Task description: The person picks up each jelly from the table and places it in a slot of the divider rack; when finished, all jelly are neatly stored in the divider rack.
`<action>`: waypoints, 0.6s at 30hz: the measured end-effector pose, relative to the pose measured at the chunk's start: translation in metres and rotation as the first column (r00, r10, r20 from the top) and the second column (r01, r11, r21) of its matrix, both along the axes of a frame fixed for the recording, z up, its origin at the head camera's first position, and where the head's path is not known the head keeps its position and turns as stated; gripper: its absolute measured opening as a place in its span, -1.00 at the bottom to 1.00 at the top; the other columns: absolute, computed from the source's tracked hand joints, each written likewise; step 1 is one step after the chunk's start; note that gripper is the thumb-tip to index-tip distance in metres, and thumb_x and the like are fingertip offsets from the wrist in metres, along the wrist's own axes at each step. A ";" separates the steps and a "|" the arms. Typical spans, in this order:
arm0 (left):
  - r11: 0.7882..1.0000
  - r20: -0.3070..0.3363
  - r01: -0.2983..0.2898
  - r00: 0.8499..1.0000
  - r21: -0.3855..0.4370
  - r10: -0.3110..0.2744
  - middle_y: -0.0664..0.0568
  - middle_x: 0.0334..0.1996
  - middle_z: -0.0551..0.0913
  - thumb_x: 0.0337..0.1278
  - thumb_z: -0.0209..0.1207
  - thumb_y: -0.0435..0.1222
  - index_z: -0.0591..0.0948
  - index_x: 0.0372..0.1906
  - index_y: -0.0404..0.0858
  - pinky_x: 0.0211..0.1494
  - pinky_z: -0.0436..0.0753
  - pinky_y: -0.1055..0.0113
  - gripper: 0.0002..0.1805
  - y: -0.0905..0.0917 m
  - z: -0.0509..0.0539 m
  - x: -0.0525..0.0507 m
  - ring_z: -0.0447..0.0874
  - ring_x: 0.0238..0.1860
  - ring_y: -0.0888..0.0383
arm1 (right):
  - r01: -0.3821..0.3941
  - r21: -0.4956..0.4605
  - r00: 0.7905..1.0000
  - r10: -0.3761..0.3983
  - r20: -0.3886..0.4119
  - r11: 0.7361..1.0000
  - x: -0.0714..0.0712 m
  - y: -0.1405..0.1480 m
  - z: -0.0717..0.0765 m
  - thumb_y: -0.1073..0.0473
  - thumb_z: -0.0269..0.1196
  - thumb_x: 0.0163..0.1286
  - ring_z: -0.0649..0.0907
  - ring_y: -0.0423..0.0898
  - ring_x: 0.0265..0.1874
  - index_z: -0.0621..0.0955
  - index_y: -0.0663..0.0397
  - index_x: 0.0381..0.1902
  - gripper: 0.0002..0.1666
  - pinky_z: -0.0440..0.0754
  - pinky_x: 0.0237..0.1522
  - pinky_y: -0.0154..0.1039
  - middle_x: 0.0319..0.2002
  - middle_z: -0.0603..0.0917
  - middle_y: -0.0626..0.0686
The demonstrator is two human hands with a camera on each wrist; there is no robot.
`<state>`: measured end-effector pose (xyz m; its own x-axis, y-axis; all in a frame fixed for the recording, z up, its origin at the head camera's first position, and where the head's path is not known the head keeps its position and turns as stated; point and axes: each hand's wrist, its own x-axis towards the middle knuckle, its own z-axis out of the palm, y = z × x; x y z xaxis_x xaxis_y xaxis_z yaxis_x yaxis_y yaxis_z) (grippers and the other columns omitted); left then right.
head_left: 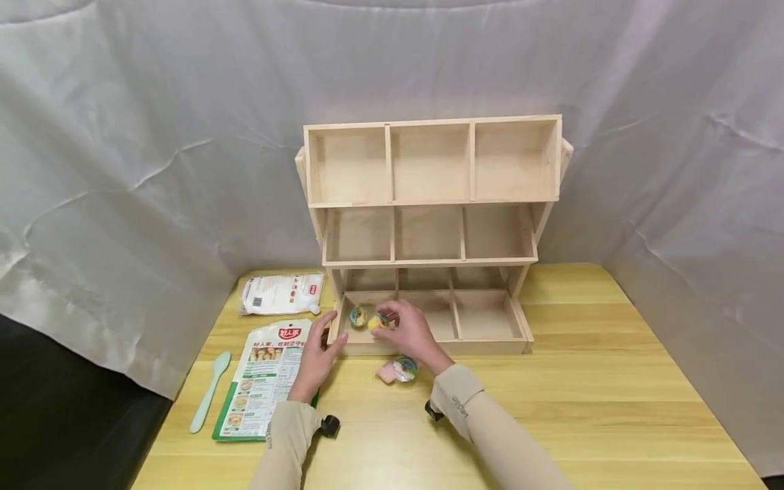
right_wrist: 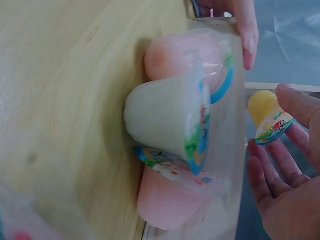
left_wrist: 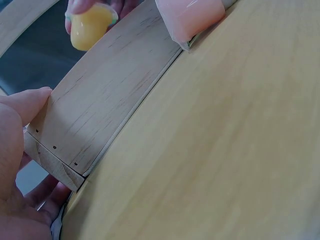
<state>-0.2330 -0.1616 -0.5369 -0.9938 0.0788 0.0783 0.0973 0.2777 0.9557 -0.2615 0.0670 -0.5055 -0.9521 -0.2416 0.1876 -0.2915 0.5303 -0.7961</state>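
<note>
My right hand pinches a yellow jelly cup between thumb and fingers, over the bottom-left compartment of a wooden rack. Another jelly cup lies in that same compartment. At the rack's lower left front corner, my left hand grips the wood, its thumb on the top edge and its fingers round the outside. Against the outer side of the front board, on the table, are a whitish jelly cup and two pink ones, an upper pink cup and a lower pink cup.
Left of the rack lie a white pouch with a spout, a green-and-white printed food packet and a pale green spoon. The rack has three tiers of three compartments. Grey cloth hangs behind and beside the wooden table.
</note>
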 end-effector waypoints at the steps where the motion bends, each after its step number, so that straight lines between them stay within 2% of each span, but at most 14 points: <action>1: 1.000 -0.003 -0.001 1.000 0.001 0.001 -0.23 0.57 0.19 0.50 0.21 -0.22 0.26 0.59 -0.24 0.49 0.38 -0.22 -0.30 0.000 0.000 0.000 0.30 0.47 -0.30 | -0.001 0.006 1.000 0.001 -0.004 1.000 -0.001 -0.001 -0.001 0.14 0.56 0.22 0.70 0.01 -0.03 0.66 0.10 0.21 -0.40 0.73 0.04 -0.07 0.02 0.68 0.07; 8: 1.000 -0.009 0.004 1.000 0.005 -0.004 -0.21 0.58 0.17 0.51 0.19 -0.23 0.25 0.60 -0.24 0.46 0.40 -0.19 -0.31 0.000 0.000 -0.001 0.31 0.46 -0.26 | 0.000 0.040 0.999 0.002 -0.041 0.999 -0.006 -0.003 -0.008 0.19 0.58 0.17 0.66 0.03 -0.04 0.69 0.08 0.16 -0.43 0.69 0.04 0.00 -0.04 0.68 0.07; 18: 1.000 -0.028 -0.004 1.000 0.014 0.005 -0.21 0.56 0.22 0.49 0.21 -0.24 0.26 0.59 -0.26 0.46 0.41 -0.16 -0.30 0.000 -0.003 -0.002 0.35 0.42 -0.27 | 0.031 0.123 0.999 -0.029 -0.020 0.992 -0.011 -0.006 -0.013 0.11 0.62 0.10 0.68 0.01 0.00 0.72 -0.01 0.13 -0.40 0.66 0.12 0.01 -0.01 0.73 0.03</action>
